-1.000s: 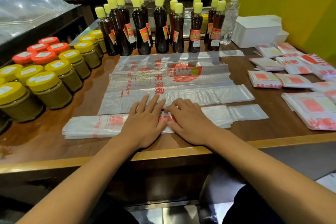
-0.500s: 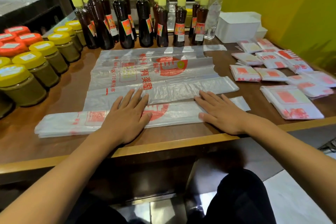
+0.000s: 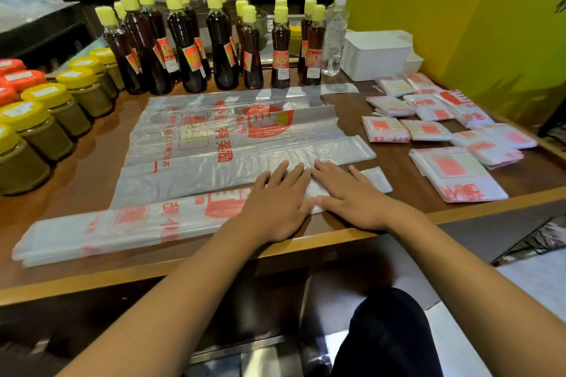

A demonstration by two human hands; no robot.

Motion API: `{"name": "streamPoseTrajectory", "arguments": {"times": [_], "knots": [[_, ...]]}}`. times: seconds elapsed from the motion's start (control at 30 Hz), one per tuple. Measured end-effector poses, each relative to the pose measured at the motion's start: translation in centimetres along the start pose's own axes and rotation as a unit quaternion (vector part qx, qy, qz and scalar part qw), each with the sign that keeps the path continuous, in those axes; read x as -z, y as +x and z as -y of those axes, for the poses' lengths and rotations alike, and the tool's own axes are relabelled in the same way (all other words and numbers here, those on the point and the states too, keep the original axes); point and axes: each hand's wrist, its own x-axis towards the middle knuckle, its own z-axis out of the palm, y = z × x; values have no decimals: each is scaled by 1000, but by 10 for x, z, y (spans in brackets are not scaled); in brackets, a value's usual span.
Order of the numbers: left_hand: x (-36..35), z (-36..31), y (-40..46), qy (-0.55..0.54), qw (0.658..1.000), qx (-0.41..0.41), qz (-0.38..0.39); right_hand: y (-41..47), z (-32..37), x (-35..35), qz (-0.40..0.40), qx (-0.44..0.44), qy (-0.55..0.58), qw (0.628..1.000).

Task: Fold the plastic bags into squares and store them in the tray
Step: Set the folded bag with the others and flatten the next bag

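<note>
Now both hands (image 3: 312, 193) press flat on the folded bag strip (image 3: 122, 223).

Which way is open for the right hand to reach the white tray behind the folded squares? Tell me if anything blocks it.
Probably yes. The right hand lies flat on the folded bag strip, holding nothing. Between it and the white tray lie only flat folded squares; the bottles stand to the tray's left.
</note>
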Motion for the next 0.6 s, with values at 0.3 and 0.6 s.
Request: {"name": "streamPoseTrajectory", "arguments": {"times": [0.3,0.6], "knots": [[-3,3,-6,-17,999,4,-40,-25,-50,37,-30,-90,12,995],[-6,5,-8,-81,993,20,-86,-24,-48,48,-83,-90,102,987]]}}
